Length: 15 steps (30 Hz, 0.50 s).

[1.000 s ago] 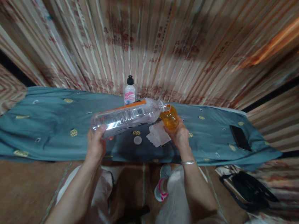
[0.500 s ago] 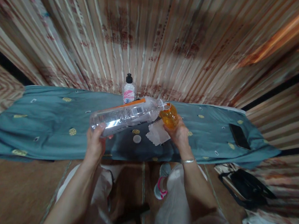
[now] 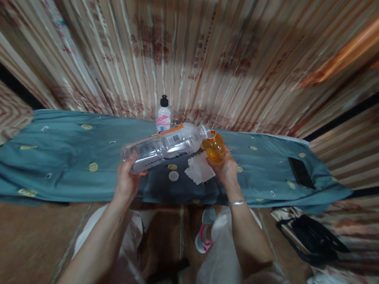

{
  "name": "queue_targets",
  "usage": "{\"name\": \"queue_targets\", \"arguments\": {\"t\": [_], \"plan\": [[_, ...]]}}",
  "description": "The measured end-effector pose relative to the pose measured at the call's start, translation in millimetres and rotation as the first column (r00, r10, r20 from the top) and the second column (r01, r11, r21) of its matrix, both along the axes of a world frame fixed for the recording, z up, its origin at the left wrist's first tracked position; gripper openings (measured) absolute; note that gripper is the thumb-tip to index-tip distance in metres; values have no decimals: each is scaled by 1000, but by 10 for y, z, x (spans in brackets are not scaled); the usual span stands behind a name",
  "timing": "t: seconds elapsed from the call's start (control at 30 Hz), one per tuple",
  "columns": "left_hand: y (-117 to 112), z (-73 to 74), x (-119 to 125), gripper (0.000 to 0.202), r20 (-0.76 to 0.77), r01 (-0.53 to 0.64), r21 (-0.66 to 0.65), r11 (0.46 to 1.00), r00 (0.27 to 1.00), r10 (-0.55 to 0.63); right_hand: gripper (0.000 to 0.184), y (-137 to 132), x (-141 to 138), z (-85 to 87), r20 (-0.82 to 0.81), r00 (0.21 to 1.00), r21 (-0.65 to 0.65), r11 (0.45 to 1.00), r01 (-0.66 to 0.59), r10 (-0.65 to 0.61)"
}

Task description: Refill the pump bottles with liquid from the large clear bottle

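My left hand [image 3: 129, 175] is closed round the base of a large clear plastic bottle [image 3: 165, 148] with an orange-edged label. The bottle lies nearly level, its neck tilted up to the right. In my right hand [image 3: 226, 167] is a small amber cup [image 3: 214, 147], its rim at the bottle's mouth. Whether liquid passes between them I cannot tell. Below, on the cloth, lie a white round cap [image 3: 173, 176] and a crumpled white tissue [image 3: 200, 167].
A clear bottle with a black cap and pink label [image 3: 164, 117] stands at the back of the teal cloth [image 3: 63, 147]. A black phone [image 3: 301, 173] lies at the right. A dark bag [image 3: 312, 241] sits low on the right, and a striped curtain [image 3: 192, 47] hangs behind.
My left hand and the bottle's base have shifted slightly right, making the bottle a little steeper. The cup and my right hand stay almost where they were.
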<state>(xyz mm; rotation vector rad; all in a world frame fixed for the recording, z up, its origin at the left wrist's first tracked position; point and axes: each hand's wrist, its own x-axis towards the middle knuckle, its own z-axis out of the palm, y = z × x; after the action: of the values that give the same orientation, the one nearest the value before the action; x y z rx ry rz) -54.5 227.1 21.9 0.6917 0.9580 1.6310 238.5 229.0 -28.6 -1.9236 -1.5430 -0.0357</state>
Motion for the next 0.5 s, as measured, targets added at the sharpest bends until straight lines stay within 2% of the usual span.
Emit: {"name": "queue_targets", "arguments": {"t": [0.5], "plan": [[6,-70,92,45,6,17,-148,989,1000,-17,70,11,23,-8,-45,999,18,1000,7,-6]]}}
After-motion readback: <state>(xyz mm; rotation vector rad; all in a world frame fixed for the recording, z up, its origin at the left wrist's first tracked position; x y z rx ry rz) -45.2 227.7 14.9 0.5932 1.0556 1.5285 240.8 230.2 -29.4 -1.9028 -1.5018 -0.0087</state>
